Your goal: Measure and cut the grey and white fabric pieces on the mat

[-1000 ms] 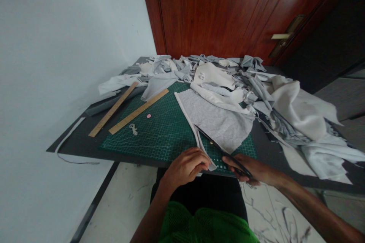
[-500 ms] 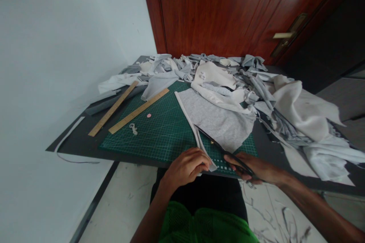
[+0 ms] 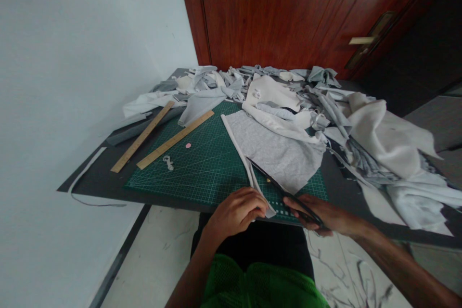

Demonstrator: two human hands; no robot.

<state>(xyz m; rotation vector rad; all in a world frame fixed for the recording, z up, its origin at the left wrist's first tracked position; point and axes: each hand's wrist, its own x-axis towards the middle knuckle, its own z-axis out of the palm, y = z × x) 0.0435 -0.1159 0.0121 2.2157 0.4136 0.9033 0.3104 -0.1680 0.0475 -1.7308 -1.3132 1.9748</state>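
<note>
The left hand (image 3: 240,209) has its fingers pinched on the near end of a narrow strip (image 3: 255,184) along the left edge of the grey fabric (image 3: 277,147), which lies on the near right part of the green cutting mat (image 3: 205,168). The right hand (image 3: 312,214) has its fingers wrapped around the handles of the black scissors (image 3: 276,184), whose blades point far and left, between strip and fabric. Two wooden rulers (image 3: 175,139) lie at left, near a pink disc (image 3: 188,146), with fabric scraps (image 3: 212,82) heaped beyond.
</note>
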